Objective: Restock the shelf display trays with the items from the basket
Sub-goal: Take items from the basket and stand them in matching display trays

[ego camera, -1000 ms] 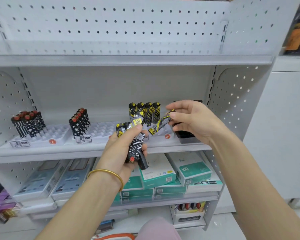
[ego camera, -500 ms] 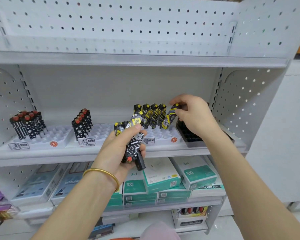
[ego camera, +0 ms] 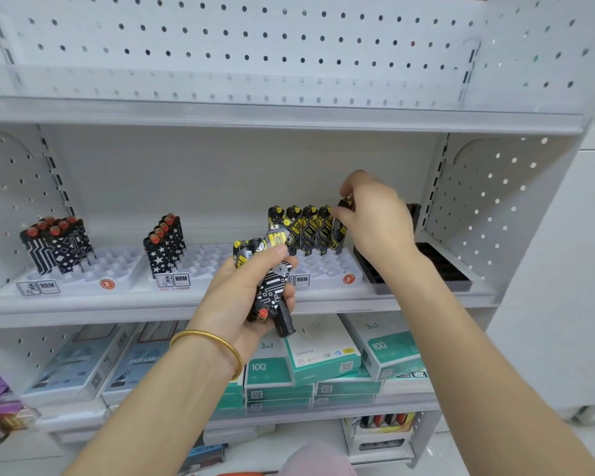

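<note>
My left hand (ego camera: pixel 248 290) grips a bunch of lighters (ego camera: pixel 272 286), black-and-yellow ones and a black-and-white one, in front of the middle shelf. My right hand (ego camera: pixel 375 218) pinches the top of a black-and-yellow lighter (ego camera: pixel 339 231) standing at the right end of the back row of yellow lighters (ego camera: pixel 303 231) in the third white display tray (ego camera: pixel 327 273). Two more white trays hold a red-capped patterned group (ego camera: pixel 57 245) and a star-printed group (ego camera: pixel 165 247). The basket is hidden from view.
A black tray (ego camera: pixel 440 269) sits at the shelf's right end beside the perforated side panel (ego camera: pixel 495 201). Teal boxes (ego camera: pixel 320 355) and pale blue cable boxes (ego camera: pixel 83 365) fill the shelf below. A lighter box (ego camera: pixel 382 427) stands on the bottom shelf.
My right hand carried a yellow lighter from near my left hand to the right end of the tray's back row and stood it upright there. My left hand barely moved.
</note>
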Demonstrator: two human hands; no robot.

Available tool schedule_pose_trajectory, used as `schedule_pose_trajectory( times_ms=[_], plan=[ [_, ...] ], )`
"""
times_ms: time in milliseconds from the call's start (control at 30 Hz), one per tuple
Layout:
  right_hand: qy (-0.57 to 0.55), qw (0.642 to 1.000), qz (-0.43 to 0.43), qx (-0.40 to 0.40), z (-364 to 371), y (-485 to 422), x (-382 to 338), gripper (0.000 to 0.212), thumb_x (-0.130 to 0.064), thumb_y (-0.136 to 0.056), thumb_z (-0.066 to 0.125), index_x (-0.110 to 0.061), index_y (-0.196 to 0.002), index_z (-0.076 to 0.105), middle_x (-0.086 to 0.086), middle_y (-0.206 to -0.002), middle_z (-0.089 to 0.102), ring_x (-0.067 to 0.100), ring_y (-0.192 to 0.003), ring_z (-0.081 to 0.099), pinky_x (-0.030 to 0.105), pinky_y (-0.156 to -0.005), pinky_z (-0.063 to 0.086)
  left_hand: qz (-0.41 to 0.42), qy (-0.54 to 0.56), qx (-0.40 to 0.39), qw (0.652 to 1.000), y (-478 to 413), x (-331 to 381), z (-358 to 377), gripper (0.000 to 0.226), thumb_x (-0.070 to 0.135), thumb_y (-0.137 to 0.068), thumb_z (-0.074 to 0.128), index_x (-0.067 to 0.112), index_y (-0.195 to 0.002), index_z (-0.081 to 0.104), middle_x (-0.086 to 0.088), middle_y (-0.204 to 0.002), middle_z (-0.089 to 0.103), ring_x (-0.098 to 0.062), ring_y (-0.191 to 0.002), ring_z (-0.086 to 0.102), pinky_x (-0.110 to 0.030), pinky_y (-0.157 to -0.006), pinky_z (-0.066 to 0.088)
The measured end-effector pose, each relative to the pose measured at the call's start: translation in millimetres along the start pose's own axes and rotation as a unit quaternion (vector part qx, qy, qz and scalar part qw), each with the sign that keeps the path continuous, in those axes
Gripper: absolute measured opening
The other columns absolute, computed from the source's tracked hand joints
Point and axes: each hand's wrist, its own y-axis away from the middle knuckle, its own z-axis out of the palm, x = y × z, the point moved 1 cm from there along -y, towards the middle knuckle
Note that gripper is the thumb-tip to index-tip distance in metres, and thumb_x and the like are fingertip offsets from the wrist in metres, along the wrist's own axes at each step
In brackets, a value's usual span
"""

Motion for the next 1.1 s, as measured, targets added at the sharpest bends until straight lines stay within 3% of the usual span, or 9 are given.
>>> schedule_pose_trajectory(
  times_ms=[200, 400, 700, 833, 933, 1033, 1100],
  plan=[
    [-0.020, 1.000, -0.001, -0.018, 1.4, -1.3, -0.4, 0.024, -0.016, -0.087, 0.062, -0.003, -0.104, 0.049, 0.011, -0.089, 0.055, 0.033, -0.082, 0.055, 0.034, -0.065, 0.042, -0.002, 0.013, 0.008, 1.000, -0.1, 1.5, -0.7, 0.041, 0.020, -0.077, 0.070, 0.008, -0.114, 0.055, -0.004, -0.078, 0.071, -0.012, -0.045, 0.054, -0.024, -0.044, 0.049],
    [-0.013, 0.999, 0.008, -0.031, 2.8, -1.9, 0.9, 0.026, -0.018, -0.088, 0.062, -0.002, -0.103, 0.049, 0.015, -0.090, 0.059, 0.033, -0.079, 0.054, 0.035, -0.065, 0.045, -0.004, 0.004, 0.006, 1.000, 0.9, 0.6, -0.5, 0.053, 0.020, -0.079, 0.069, -0.001, -0.125, 0.052, -0.004, -0.075, 0.070, -0.013, -0.045, 0.055, -0.023, -0.045, 0.049],
    [0.008, 0.999, 0.013, -0.046, 5.4, -1.0, 0.0, 0.025, -0.018, -0.090, 0.060, -0.002, -0.105, 0.049, 0.011, -0.082, 0.052, 0.028, -0.073, 0.046, 0.029, -0.060, 0.036, -0.004, 0.005, 0.004, 1.000, 3.6, 3.1, -0.8, 0.046, 0.020, -0.077, 0.070, 0.003, -0.117, 0.055, -0.003, -0.075, 0.071, -0.012, -0.044, 0.054, -0.023, -0.044, 0.049],
    [0.007, 0.998, 0.012, -0.056, 6.6, 2.4, 0.4, 0.028, -0.013, -0.088, 0.060, -0.002, -0.110, 0.048, 0.015, -0.090, 0.059, 0.035, -0.083, 0.057, 0.034, -0.065, 0.047, -0.004, -0.001, 0.003, 1.000, 4.9, 3.1, -1.5, 0.051, 0.021, -0.078, 0.069, -0.001, -0.121, 0.055, -0.002, -0.074, 0.070, -0.012, -0.045, 0.054, -0.023, -0.045, 0.049],
    [0.003, 1.000, 0.012, -0.009, 2.2, 8.1, 2.3, 0.028, -0.001, -0.086, 0.055, -0.002, -0.114, 0.050, 0.020, -0.097, 0.063, 0.038, -0.089, 0.060, 0.044, -0.074, 0.052, -0.002, -0.011, -0.011, 1.000, 6.6, 4.1, -2.0, 0.043, 0.023, -0.071, 0.071, 0.007, -0.109, 0.059, -0.003, -0.079, 0.071, -0.012, -0.046, 0.055, -0.024, -0.046, 0.050],
    [-0.057, 0.996, 0.013, 0.068, -10.7, 17.0, 2.8, 0.032, 0.003, -0.087, 0.046, -0.007, -0.115, 0.055, 0.014, -0.095, 0.065, 0.033, -0.089, 0.061, 0.044, -0.077, 0.051, 0.003, -0.019, -0.027, 0.999, 9.3, 3.8, -3.0, 0.035, 0.025, -0.064, 0.071, 0.015, -0.094, 0.058, -0.004, -0.084, 0.071, -0.013, -0.047, 0.055, -0.026, -0.047, 0.049],
    [-0.200, 0.978, 0.037, 0.038, -18.2, 27.8, -4.1, 0.025, -0.002, -0.089, 0.048, -0.011, -0.108, 0.060, 0.006, -0.083, 0.065, 0.024, -0.078, 0.066, 0.045, -0.069, 0.055, 0.011, -0.029, -0.042, 0.999, 12.3, 2.6, -2.6, 0.033, 0.025, -0.064, 0.071, 0.015, -0.093, 0.057, -0.005, -0.087, 0.071, -0.014, -0.049, 0.054, -0.026, -0.049, 0.049]
  ],
)
